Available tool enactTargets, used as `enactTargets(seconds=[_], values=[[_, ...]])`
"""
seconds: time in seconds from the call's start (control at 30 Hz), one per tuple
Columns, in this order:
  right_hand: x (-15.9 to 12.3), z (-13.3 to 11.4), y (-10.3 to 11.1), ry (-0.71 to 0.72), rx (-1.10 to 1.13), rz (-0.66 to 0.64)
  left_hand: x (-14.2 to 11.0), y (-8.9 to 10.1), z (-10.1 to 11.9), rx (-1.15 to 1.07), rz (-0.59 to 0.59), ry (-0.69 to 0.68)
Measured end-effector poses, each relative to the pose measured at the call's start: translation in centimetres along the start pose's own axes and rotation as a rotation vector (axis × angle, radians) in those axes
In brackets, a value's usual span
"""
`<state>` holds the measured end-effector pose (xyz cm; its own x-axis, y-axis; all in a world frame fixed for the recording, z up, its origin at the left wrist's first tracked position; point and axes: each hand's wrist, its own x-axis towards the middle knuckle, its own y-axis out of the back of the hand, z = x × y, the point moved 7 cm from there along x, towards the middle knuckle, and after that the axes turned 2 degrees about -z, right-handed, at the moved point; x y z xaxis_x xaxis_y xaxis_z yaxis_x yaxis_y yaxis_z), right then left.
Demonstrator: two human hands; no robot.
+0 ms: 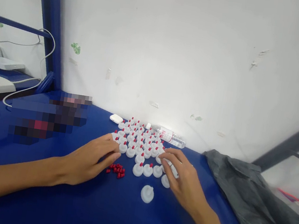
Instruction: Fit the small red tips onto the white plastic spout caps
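Many round white lids with short spouts stand grouped on the blue table, most with a small red cap on the spout. A bare-spouted white lid lies apart at the front. My left hand is beside the group's left edge, its fingers curled and thumb close to the index finger; whatever is between them is hidden. Just in front of it lies a small pile of loose red caps. My right hand hovers over the lids at the right, fingers bent and apart, fingertips near one lid and partly covering others.
Against the wall lie a clear plastic bottle and a small white case. A dark grey cloth covers the table's right side. Blurred items sit at the left, near a white cable and a blue metal post.
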<state>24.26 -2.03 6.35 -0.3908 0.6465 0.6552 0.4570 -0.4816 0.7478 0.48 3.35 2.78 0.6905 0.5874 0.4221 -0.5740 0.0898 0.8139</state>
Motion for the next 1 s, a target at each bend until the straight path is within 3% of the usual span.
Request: enactTargets(seconds=[0.17, 0.37, 0.5, 0.63, 1.0], values=[[-0.3, 0.5, -1.1, 0.015, -0.09, -0.071, -0.1, -1.0, 1.1, -0.018, -0.089, -0.032], [-0.7, 0.4, -2.5, 0.038, -0.087, -0.253, -0.2, -1.6, 0.4, -0.042, -0.118, 0.006], [-0.5, 0.3, -2.0, 0.028, -0.047, -0.216, -0.2, -2.0, 0.2, -0.057, -0.144, 0.021], [-0.2, -0.1, -1.2, 0.003, -0.009, -0.196, -0.3, -2.0, 0.1, -0.053, -0.134, 0.019], [-0.9, -1.4, -3.0, 0.045, 0.058, -0.419, -0.4, -1.8, -0.3, -0.09, -0.088, 0.054]])
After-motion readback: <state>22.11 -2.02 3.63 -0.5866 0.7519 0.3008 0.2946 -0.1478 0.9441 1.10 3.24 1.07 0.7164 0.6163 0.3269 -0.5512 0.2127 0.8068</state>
